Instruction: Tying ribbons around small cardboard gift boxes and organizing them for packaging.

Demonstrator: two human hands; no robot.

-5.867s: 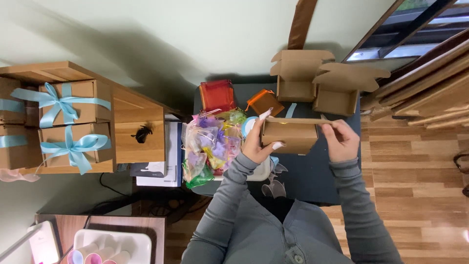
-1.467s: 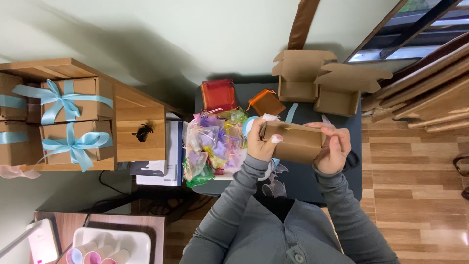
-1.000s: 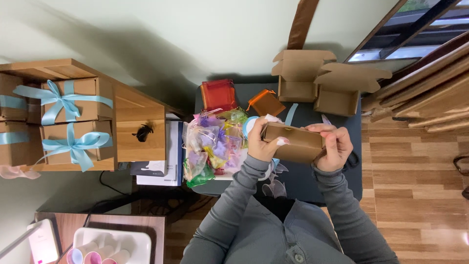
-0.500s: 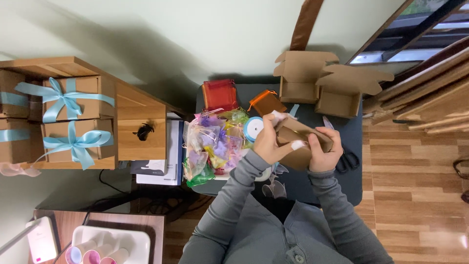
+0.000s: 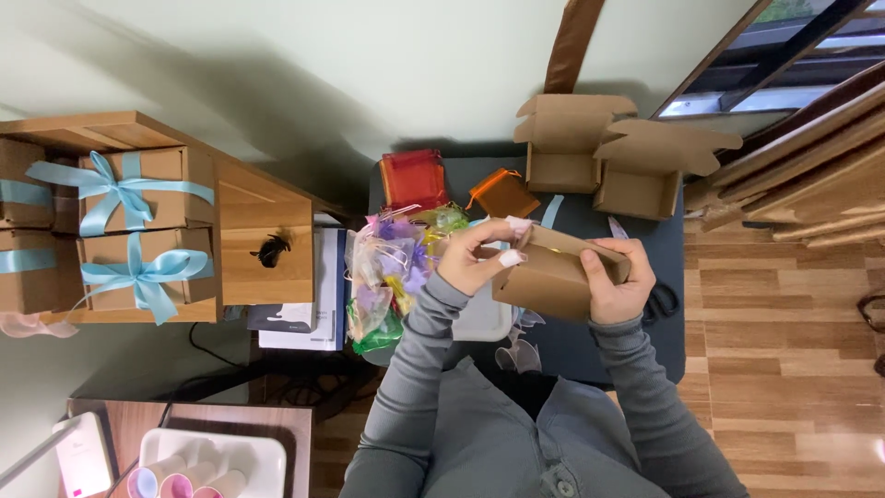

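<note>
Overhead, dark table (image 5: 636,341), wood floor (image 5: 784,369), pale wall (image 5: 304,74).

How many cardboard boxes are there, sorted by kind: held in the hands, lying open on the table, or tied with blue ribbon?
Held cardboard box, left hand and right hand on it: 1
Open boxes on the dark table: 2
Ribbon-tied boxes: 4
Total: 7

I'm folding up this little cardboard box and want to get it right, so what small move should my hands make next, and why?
Probably press the raised lid flap down with the left hand while the right hand steadies the brown cardboard box. The box sits tilted between both hands above the dark table, and the left fingertips already pinch the flap's edge, so closing it looks like the nearest step.
</note>
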